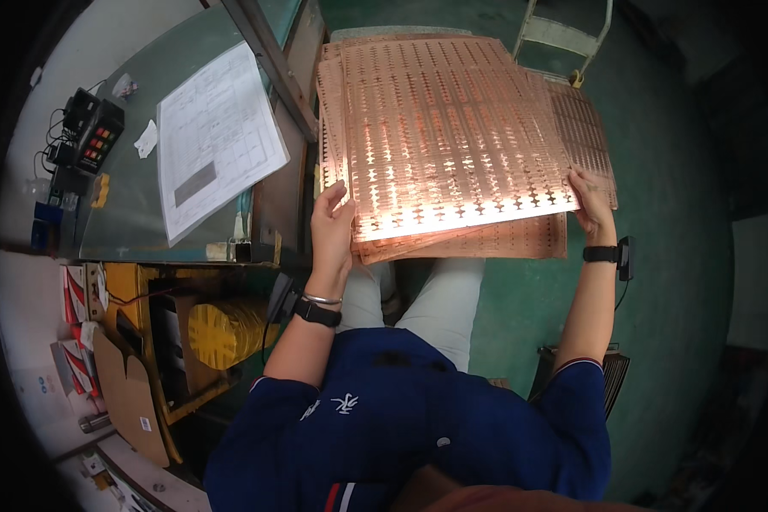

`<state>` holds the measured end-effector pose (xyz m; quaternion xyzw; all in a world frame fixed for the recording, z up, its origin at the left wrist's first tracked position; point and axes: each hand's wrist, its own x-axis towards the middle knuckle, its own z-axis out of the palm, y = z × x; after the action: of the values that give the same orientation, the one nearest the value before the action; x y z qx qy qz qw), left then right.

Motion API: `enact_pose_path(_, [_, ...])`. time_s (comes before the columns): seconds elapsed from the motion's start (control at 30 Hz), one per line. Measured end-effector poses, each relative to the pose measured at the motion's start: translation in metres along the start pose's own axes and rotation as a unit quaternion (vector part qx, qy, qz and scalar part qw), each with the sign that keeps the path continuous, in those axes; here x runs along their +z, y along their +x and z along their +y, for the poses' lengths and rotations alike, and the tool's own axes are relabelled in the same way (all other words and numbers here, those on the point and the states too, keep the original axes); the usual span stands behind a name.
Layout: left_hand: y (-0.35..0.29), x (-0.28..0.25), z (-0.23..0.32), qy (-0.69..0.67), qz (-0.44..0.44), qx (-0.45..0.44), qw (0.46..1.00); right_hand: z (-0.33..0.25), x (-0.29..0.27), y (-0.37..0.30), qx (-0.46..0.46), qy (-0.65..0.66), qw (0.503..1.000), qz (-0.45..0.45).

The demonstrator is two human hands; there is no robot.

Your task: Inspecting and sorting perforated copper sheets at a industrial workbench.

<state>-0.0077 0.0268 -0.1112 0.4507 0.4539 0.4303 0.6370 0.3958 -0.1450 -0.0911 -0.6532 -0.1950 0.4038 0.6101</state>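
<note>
A large copper-coloured sheet (461, 141), punched all over with rows of small openings, lies on top of a stack in front of me. Its near edge shines brightly. At the near left corner, my left hand (331, 226) has its fingers curled against the sheet's edge. My right hand (593, 205) grips the near right corner, thumb on top, with the other fingers partly hidden. Beneath, more punched sheets (503, 241) stick out at slightly different angles on the near and left sides. Another punched sheet (582, 128) shows at the right.
On the left, a green-topped bench (128, 226) carries a printed drawing (222, 141) and a black device (101, 136). A metal post (273, 68) rises beside the stack. A pale hand-truck frame (563, 34) stands behind. A yellow-wrapped roll (224, 333) sits below the bench.
</note>
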Motion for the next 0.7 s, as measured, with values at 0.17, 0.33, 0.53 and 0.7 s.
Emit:
enact_pose_path(0.17, [0.003,-0.006,0.004,-0.086,0.005,-0.039,0.996,-0.015,0.023,-0.026,-0.076,0.115,0.990,-0.043])
enact_pose_path(0.33, [-0.012,-0.010,0.015,-0.108,-0.005,-0.131,0.986,-0.007,0.006,-0.061,-0.166,0.185,0.968,-0.039])
enact_pose_path(0.53, [-0.025,0.004,0.032,-0.148,-0.107,-0.153,0.971,0.021,-0.033,-0.114,-0.228,0.255,0.940,0.009])
enact_pose_path(0.7, [-0.014,0.022,0.046,-0.211,-0.240,-0.144,0.937,0.030,-0.062,-0.158,-0.288,0.288,0.913,-0.007])
